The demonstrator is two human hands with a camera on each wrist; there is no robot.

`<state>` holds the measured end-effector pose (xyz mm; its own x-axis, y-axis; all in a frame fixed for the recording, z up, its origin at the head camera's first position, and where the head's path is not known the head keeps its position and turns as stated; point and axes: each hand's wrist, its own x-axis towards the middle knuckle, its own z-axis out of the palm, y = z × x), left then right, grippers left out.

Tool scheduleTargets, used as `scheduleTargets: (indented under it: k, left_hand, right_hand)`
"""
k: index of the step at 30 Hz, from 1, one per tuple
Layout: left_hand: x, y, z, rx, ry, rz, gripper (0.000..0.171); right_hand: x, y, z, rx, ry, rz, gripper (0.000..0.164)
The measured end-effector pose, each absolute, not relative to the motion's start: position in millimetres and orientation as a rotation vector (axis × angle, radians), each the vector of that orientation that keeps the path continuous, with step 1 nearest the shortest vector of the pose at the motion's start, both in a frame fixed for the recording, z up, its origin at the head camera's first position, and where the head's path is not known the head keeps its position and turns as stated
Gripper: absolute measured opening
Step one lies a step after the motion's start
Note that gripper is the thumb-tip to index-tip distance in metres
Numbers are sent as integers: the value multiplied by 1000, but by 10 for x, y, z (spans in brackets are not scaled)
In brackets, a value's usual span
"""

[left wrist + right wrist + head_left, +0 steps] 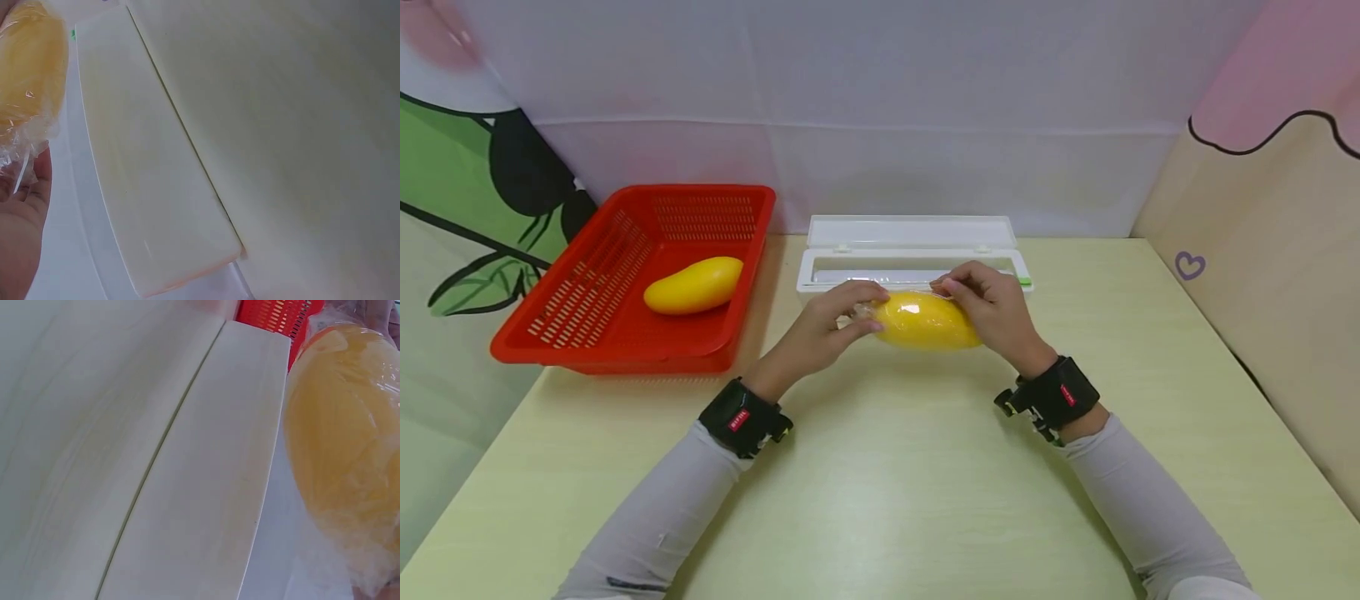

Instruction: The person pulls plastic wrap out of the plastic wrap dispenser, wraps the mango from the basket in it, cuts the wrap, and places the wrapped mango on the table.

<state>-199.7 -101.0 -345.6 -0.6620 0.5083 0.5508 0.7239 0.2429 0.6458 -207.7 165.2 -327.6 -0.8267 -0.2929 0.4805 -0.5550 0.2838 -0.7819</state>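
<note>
In the head view, the wrapped yellow fruit (pixel 928 323) is sitting between both hands, before the white box (pixel 910 231); the left hand (pixel 827 329) is gripping its left end, the right hand (pixel 997 307) pinching film by its upper right; it is probably proving light, firm and slick, its ends offering best hold; the left wrist view is revealing a bunched tail (pixel 25 150) with a white strip, indistinct from above; the right wrist view is exposing loose film at the opposite end.
</note>
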Motion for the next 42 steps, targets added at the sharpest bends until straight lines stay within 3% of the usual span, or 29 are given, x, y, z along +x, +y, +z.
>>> scheduleTargets:
  k: [18,31,35,42]
  left_hand:
    - [-1905,-988,-3422,-853,-2189,-1704,29]
    - [-1853,-896,-3396,-744,-2131,-1662,25]
    - [-1847,-868,-3380,-714,-2114,-1590,23]
    - [-1857,-900,-3361,-502,-2082,-1588,25]
  right_hand:
    - [-1988,1666,-3105,929,-2238,1939,21]
    - [-1913,1542,-3182,840,-1934,1398,8]
    - [-1900,1530,-3159,791,-1877,1506,19]
    - [-1891,1531,-3150,850,-1822,1877,55]
